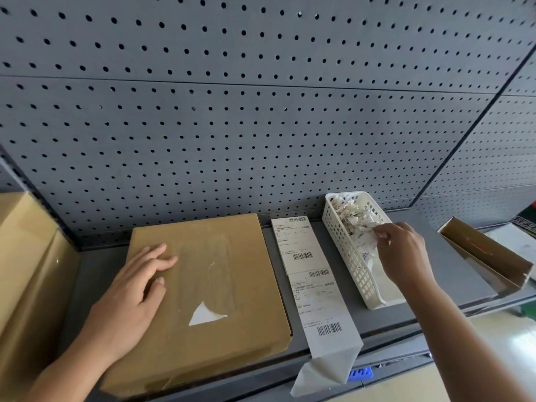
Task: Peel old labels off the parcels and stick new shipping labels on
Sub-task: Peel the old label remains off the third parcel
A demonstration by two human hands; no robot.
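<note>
One flat brown cardboard parcel lies on the grey metal shelf, against the grey pegboard back wall. Its top face is mostly stripped: a pale rectangle of residue marks where the old label sat, and a small white triangular remnant of label clings near the front edge. That scrap looks thin and brittle (likely to tear rather than lift whole), so I would pick at its curled right-hand tip with a fingernail and pull low along the surface. The parcel itself looks stiff and light, easy to pin with a flat palm.

Just right of the parcel, a strip of two white printed shipping labels on backing paper runs front to back, its loose end drooping over the shelf edge. It is limp and will curl; I judge a label's corner the best place to start it off the backing.

The left hand rests palm down on the parcel's left part, fingers spread and extended, gripping nothing. The right hand reaches over the white perforated plastic basket, wrist bent, thumb and fingertips pinched at crumpled white label scraps among the heap inside; whether it is dropping or merely touching them I cannot tell.
</note>
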